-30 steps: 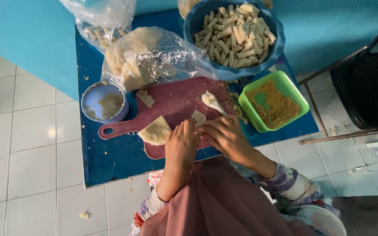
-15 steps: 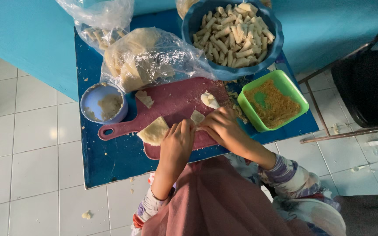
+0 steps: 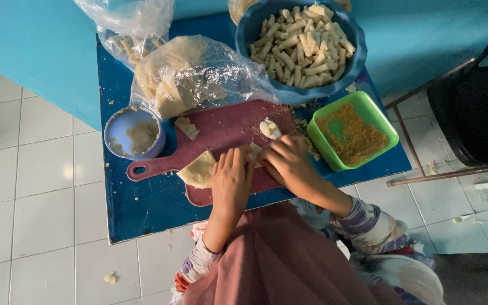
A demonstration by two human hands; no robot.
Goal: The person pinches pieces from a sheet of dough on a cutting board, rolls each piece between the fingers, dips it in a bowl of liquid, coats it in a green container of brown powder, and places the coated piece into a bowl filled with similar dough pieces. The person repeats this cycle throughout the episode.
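Pale dough wrapper (image 3: 253,151) lay on the maroon plastic cutting board (image 3: 227,121), pressed between both hands: left hand (image 3: 231,178) flat over it, right hand (image 3: 286,161) curled on its edge. Beside them sat a folded wrapper (image 3: 199,169) and green tub of crumbs (image 3: 352,135).

i am looking down past a low blue surface (image 3: 142,209), its top scuffed and dotted with crumbs. behind it a plain turquoise wall (image 3: 35,51) is running across the top. pale square floor tiles (image 3: 35,186) with dark grout are spreading out around it, with a few scraps lying on them. at my right a dark chair (image 3: 470,113) on thin metal legs is standing. soft, even light is falling over everything.
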